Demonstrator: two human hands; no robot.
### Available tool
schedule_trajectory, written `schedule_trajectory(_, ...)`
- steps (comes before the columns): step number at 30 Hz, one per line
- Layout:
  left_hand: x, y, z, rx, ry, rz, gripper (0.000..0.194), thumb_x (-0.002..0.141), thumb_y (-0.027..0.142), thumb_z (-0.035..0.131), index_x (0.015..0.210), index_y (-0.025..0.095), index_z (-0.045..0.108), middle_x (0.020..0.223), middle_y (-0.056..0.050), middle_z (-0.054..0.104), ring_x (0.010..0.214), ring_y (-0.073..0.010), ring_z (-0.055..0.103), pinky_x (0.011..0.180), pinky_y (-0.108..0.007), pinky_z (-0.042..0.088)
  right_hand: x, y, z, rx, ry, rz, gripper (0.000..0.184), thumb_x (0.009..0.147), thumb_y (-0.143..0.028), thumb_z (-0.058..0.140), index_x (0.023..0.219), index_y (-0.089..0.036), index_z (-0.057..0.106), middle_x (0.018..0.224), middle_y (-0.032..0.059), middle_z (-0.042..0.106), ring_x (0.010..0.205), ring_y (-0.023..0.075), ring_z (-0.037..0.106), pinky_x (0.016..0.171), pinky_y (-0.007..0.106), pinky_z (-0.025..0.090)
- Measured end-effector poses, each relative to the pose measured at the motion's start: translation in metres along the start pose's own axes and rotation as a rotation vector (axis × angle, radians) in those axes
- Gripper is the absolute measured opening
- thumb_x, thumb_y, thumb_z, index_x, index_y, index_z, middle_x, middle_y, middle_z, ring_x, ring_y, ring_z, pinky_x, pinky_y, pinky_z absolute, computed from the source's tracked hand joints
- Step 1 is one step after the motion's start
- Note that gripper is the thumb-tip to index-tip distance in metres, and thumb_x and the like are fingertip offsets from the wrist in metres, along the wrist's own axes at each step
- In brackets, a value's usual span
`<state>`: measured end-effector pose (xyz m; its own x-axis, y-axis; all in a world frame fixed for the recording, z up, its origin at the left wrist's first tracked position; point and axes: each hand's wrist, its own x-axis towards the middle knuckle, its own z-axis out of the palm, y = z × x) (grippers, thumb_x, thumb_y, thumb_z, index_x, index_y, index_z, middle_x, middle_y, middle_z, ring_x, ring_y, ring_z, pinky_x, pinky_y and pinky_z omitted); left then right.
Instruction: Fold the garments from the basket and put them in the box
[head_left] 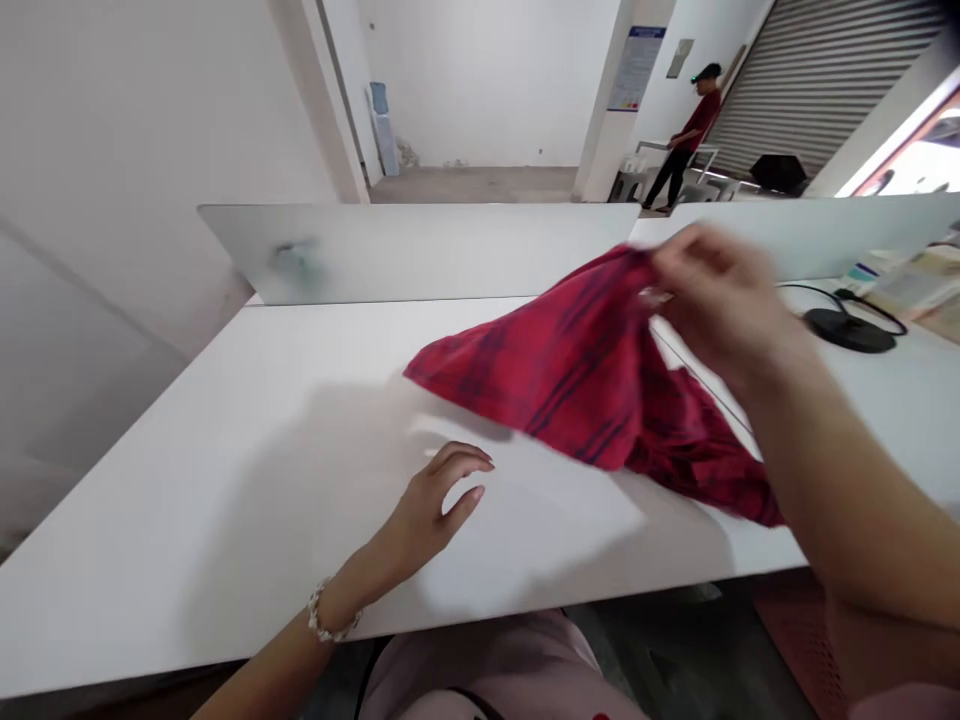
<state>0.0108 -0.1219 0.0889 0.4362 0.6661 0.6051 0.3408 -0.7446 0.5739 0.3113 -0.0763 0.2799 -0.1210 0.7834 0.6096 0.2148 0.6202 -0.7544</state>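
A red checked cloth is lifted off the white table at its upper corner, its lower part trailing on the tabletop toward the right front edge. My right hand, blurred by motion, pinches that raised corner above the table. My left hand rests on the tabletop just left of the cloth, fingers loosely curved and apart, holding nothing. A beaded bracelet sits on the left wrist.
A grey divider panel runs along the table's far edge. A black round base with a cable and some packages lie at the right. A person in a red top stands far back by a roller shutter.
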Motion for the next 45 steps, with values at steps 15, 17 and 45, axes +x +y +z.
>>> schedule_trajectory(15,0.013,-0.055,-0.009,0.258,-0.075,-0.197,0.063,0.091,0.016,0.06,0.148,0.027,0.035,0.13,-0.01,0.06,0.118,-0.0241,0.062,0.1,-0.042,0.055,-0.062,0.174,-0.042,-0.812,-0.245,-0.05,0.042,0.086,-0.057,0.061,0.107,-0.021,0.067,0.117,0.0129,0.066,0.1,0.0287,0.066,0.086,0.044,0.056)
schedule_trajectory(17,0.018,-0.057,-0.007,0.473,-0.196,-0.119,0.049,0.092,0.007,0.05,0.138,0.025,0.048,0.118,-0.009,0.063,0.109,-0.0241,0.064,0.094,-0.041,0.056,-0.07,0.177,-0.031,-0.816,-0.208,-0.062,0.034,0.089,-0.053,0.057,0.091,-0.021,0.066,0.104,0.013,0.067,0.09,0.0268,0.066,0.078,0.041,0.055)
schedule_trajectory(45,0.045,0.027,0.051,0.414,-0.354,0.407,0.048,0.097,0.042,0.058,0.133,0.013,0.05,0.14,-0.02,0.053,0.133,-0.0319,0.05,0.114,-0.051,0.042,-0.178,0.101,-0.031,-0.052,0.043,0.387,0.029,0.084,-0.048,0.076,0.097,-0.023,0.075,0.1,0.0074,0.07,0.089,0.0187,0.067,0.078,0.029,0.058)
